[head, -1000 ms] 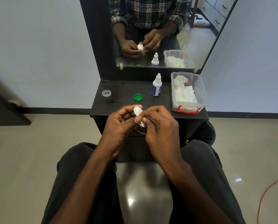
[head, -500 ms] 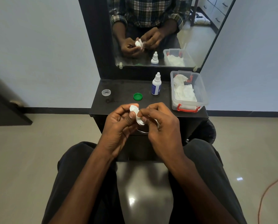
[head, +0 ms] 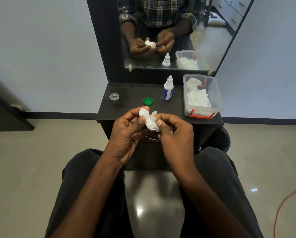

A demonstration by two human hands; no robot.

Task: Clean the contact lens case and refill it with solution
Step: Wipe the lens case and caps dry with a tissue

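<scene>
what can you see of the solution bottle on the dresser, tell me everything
The solution bottle is small, of white plastic, with a dark blue label round its body and a tapered white dropper cap that is on. It stands upright near the back of the black dresser top, between the green cap and the clear tissue box. Nothing touches it but the dresser top; its reflection shows in the mirror behind.

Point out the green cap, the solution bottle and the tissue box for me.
green cap (head: pixel 148 101), head view, centre of its top.
solution bottle (head: pixel 167 92), head view, on its labelled body.
tissue box (head: pixel 218 93), head view, on its clear right wall.
</scene>
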